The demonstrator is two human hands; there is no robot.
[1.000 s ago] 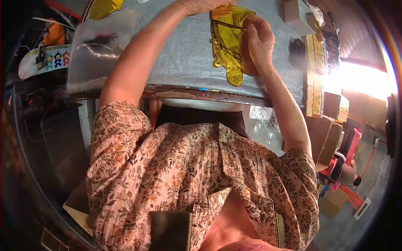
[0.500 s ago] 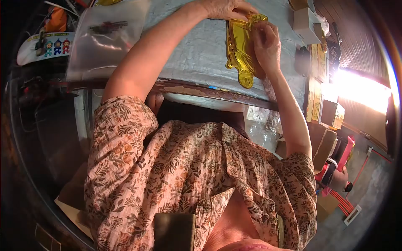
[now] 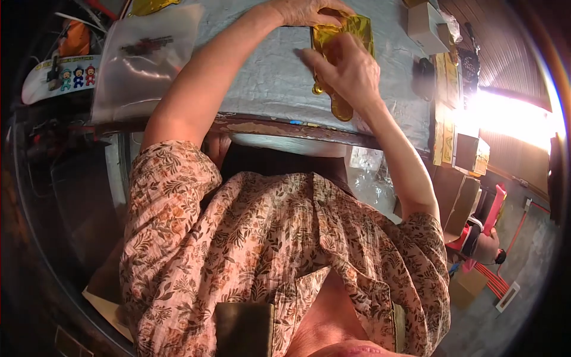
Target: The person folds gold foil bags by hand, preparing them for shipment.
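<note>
Left hand, right hand on foil (gold)

Balloon on table — bag leftward

Your exposure's all over the place: hard white light blows out the opening on the right and flares along that edge, while the left side sinks into murk. The grey tabletop is lit evenly, and the gold foil throws glints. Heavy fisheye bends everything and leaves black corners, and your right hand looks a touch smeared.
</note>
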